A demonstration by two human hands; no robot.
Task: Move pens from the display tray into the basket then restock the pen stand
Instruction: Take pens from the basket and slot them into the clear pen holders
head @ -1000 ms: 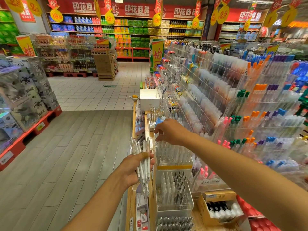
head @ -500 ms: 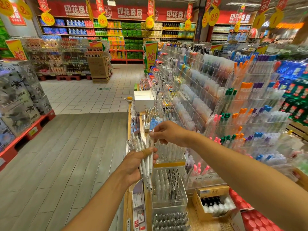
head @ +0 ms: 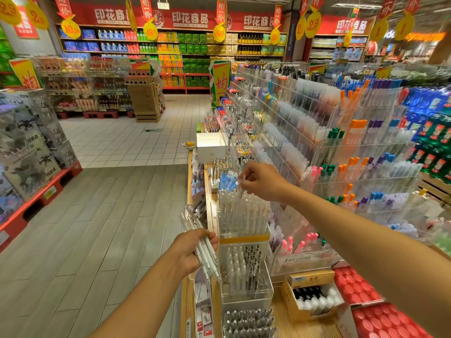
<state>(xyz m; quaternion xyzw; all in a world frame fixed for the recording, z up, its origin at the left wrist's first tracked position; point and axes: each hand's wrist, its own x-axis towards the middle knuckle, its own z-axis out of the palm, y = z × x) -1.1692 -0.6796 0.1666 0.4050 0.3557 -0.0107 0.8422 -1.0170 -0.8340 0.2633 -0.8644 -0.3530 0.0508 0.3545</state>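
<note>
The pens are slim and white to clear, with translucent barrels. A bundle of pens (head: pixel 203 247) sits in the left hand (head: pixel 189 250), which is at about 6 o'clock in the view. This grip is clamped on the bundle: fingers and thumb curl round the middle of it, so the pens fan out past the hand toward 11 o'clock above and toward 5 o'clock below, where their tips end just beside the lower clear pen box (head: pixel 245 286).

The right hand (head: pixel 262 181) is near the centre of the view, slightly toward 1 o'clock from the left hand. Its grip is pinched together on a single pen (head: pixel 241 185), held by thumb and fingertips at the upper end; the pen slants down toward 7 o'clock, with its lower part among the other pens standing upright in the clear pen stand (head: pixel 244 215). That stand is directly below the right hand and just to the 2 o'clock side of the left hand, and it is packed with the same pale pens. It stands on a yellow-edged ledge above the lower clear pen box, which holds white and black pens.

The wooden worktop (head: pixel 285 323) carries an open cardboard box (head: pixel 311 297) of black and white caps at 4 o'clock. Tiered acrylic racks (head: pixel 341 152) of coloured pens rise at 2 o'clock.
</note>
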